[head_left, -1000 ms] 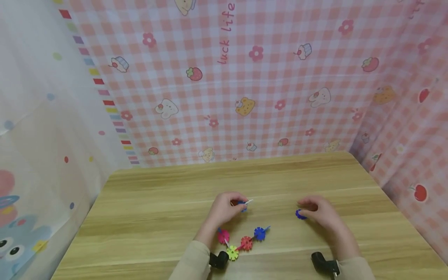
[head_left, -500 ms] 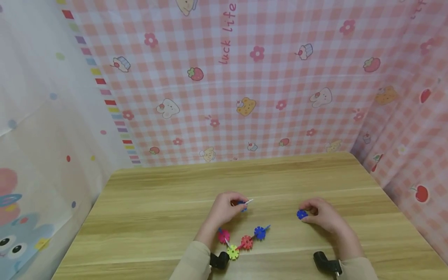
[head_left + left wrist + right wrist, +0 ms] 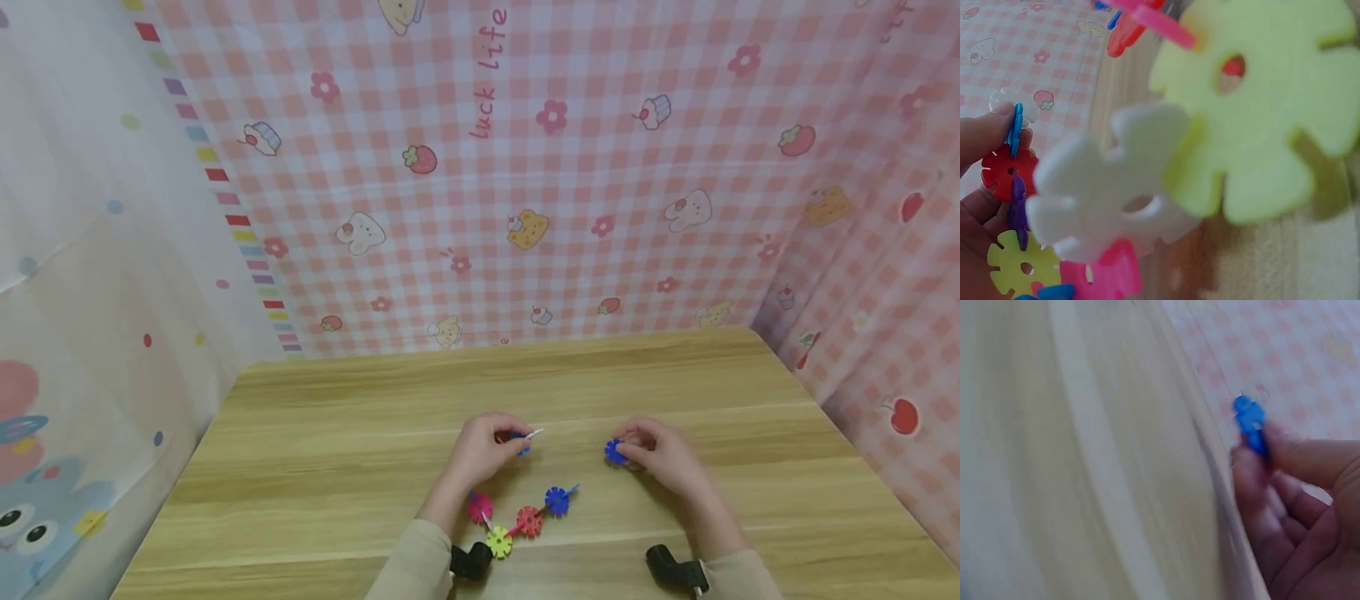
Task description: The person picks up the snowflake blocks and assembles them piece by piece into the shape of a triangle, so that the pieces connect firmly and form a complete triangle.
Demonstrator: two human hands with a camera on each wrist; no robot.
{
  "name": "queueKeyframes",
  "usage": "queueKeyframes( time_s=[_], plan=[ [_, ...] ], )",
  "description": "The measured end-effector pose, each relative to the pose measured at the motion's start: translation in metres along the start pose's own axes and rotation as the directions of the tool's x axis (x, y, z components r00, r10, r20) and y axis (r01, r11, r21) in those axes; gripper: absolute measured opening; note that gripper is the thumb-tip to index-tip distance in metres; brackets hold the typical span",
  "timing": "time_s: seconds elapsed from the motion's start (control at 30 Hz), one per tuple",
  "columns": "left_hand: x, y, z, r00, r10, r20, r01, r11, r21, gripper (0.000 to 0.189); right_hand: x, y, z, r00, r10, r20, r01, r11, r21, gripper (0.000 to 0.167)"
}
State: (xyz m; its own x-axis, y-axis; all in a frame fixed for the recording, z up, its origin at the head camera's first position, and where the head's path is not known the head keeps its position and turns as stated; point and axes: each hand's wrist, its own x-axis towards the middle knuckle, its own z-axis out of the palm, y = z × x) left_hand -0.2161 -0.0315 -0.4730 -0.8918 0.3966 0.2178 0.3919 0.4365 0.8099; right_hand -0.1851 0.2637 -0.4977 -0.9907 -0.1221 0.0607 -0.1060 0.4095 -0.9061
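My left hand (image 3: 483, 447) pinches one end of a chain of interlocking snowflake discs. In the left wrist view its thumb presses near a light blue disc (image 3: 1017, 128), with a white disc (image 3: 1004, 97) slotted on beyond and a red disc (image 3: 1010, 172) below. The chain hangs on past the wrist: a yellow disc (image 3: 499, 542), a coral red disc (image 3: 528, 522) and a dark blue disc (image 3: 557, 501) show in the head view. To the right, my right hand (image 3: 663, 457) holds a single blue disc (image 3: 615, 452) between thumb and fingers, apart from the chain.
The wooden table (image 3: 337, 433) stretches around both hands. A pink checked cloth (image 3: 480, 192) hangs behind it, and a white patterned curtain (image 3: 90, 250) is on the left. Black wrist cameras, such as the right one (image 3: 675, 571), sit by each sleeve.
My right hand has turned the blue disc in its fingers, then carried it left, closer to the chain's white end. My left hand and the chain have stayed nearly still.
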Motion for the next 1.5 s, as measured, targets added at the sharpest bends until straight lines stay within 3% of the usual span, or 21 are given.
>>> queueKeyframes(
  time_s=[0.13,0.33,0.73,1.1,1.27,1.5],
  plan=[
    [-0.001,0.001,0.001,1.0,-0.005,-0.008,0.005,1.0,0.009,0.006,0.009,-0.016,0.022,1.0,0.009,0.018,-0.013,0.979,0.202,0.021],
    [-0.002,0.001,0.003,0.999,0.027,-0.037,-0.027,0.999,0.017,0.006,0.02,-0.036,0.049,0.999,0.036,-0.031,-0.024,0.945,0.325,0.025],
    [-0.003,0.001,0.005,0.996,0.062,-0.067,-0.061,0.998,0.013,0.006,0.031,-0.045,0.069,0.999,-0.022,-0.024,0.028,0.952,0.303,0.021],
    [-0.005,0.005,0.01,0.986,0.079,-0.145,-0.08,0.997,-0.004,0.007,0.033,-0.054,0.073,0.996,0.077,-0.048,-0.058,0.949,0.311,0.017],
    [-0.005,0.005,0.013,0.982,0.08,-0.173,-0.082,0.997,-0.004,0.007,0.034,-0.056,0.077,0.994,0.089,-0.055,-0.066,0.943,0.326,0.016],
    [-0.004,0.004,0.011,0.974,0.071,-0.217,-0.089,0.993,-0.077,0.008,0.036,-0.057,0.074,0.995,0.063,-0.081,-0.034,0.947,0.319,0.022]
  ],
)
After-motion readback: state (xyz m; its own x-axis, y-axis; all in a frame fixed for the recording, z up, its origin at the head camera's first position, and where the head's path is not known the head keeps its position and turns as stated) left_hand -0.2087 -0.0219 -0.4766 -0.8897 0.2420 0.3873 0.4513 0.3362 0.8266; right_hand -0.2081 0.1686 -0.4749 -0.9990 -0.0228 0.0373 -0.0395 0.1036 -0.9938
